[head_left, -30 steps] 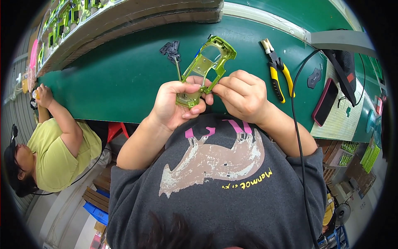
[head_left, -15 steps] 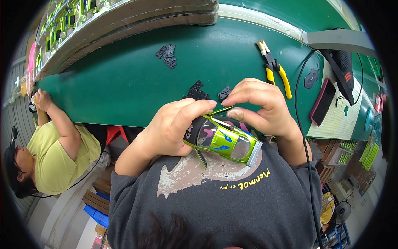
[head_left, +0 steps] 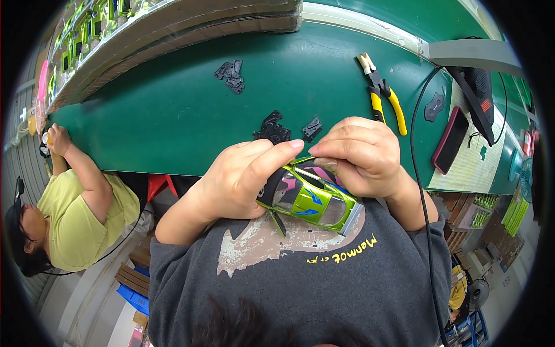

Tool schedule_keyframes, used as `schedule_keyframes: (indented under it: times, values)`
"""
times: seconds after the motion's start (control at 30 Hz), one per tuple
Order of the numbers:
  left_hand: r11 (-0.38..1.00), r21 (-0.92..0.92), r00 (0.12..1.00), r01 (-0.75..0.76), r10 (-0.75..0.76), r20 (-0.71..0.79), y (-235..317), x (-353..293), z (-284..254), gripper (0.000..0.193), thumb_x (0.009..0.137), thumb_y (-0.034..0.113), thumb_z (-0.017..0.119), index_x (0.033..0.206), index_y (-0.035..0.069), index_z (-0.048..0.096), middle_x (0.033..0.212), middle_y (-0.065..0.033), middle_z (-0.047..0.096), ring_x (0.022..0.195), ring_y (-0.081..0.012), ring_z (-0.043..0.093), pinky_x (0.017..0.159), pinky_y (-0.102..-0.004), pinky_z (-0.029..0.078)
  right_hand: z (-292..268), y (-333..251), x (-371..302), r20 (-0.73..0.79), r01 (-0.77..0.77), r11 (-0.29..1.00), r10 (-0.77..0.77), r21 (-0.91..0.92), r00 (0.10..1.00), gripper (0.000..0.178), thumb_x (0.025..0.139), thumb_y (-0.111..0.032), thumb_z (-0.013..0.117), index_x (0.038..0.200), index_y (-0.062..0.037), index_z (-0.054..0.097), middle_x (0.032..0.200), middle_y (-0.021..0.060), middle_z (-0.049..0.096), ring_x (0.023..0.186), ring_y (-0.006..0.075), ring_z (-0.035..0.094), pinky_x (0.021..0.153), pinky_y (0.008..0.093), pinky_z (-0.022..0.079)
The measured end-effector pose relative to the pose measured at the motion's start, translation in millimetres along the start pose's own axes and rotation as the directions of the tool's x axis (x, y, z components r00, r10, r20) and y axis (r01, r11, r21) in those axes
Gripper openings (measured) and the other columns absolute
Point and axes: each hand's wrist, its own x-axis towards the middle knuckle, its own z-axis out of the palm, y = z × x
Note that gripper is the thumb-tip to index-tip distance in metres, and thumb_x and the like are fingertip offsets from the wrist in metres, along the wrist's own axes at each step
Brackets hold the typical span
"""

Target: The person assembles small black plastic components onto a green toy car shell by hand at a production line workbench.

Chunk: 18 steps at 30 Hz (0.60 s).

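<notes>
Just off the bench's near edge, in front of the dark shirt, a green toy car body [head_left: 317,199] is held in the air (blue marks run across its roof). The left hand [head_left: 231,176] wraps around one end of it, fingers curled, forefinger stretched forward. The right hand [head_left: 367,153] pinches the outer tip of an open door [head_left: 297,161] between thumb and fingertips; the opposite door [head_left: 278,224] also stands out from the body. On the green bench [head_left: 162,121], close to the near edge, lie a heap of black parts [head_left: 273,127] and a smaller dark piece [head_left: 312,129]. Toward the right end is a phone [head_left: 450,140]; yellow-handled pliers [head_left: 378,92] lie nearer the middle. Farther back sits another black cluster [head_left: 231,76], and a carton [head_left: 191,29] fills the far left corner.
</notes>
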Motion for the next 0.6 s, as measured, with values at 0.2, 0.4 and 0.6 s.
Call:
schedule_keyframes:
  times: [0.2,0.4,0.6]
  values:
    - [1.0,0.008,0.999,-0.019,0.019,-0.039,-2.2,1.8,-2.7,0.08,0.065,0.001,0.079,0.136,-0.003,0.042,0.091,-0.0144,0.065,0.073,-0.0291,0.065,0.063,-0.037,0.052,2.1,2.8,6.8,-0.028,-0.027,0.996,0.029,0.079,0.999,0.018,0.069,-0.002,0.078,0.085,-0.003,0.071,0.074,0.0094,0.067,0.066,0.0246,0.066,0.06,0.0334,0.053]
    - [1.0,-0.015,0.992,0.012,-0.013,-0.125,-8.2,-0.3,0.4,0.083,0.065,0.0,0.079,0.138,-0.002,0.04,0.09,-0.012,0.066,0.073,-0.0282,0.065,0.064,-0.036,0.052,-3.1,6.5,7.2,0.085,-0.224,0.939,0.209,0.26,0.974,0.022,0.074,-0.002,0.077,0.095,-0.0016,0.072,0.089,0.0115,0.071,0.081,0.0238,0.068,0.071,0.0325,0.053]
    - [0.997,0.08,0.995,0.025,-0.017,-0.1,-8.3,2.5,0.7,0.083,0.066,0.003,0.079,0.139,-0.002,0.04,0.091,-0.0115,0.066,0.074,-0.0273,0.065,0.065,-0.0359,0.052,-4.7,8.1,10.7,0.101,-0.198,0.96,0.181,0.2,0.978,0.023,0.074,-0.005,0.077,0.097,-0.0029,0.072,0.093,0.0106,0.07,0.085,0.0253,0.068,0.074,0.033,0.054]
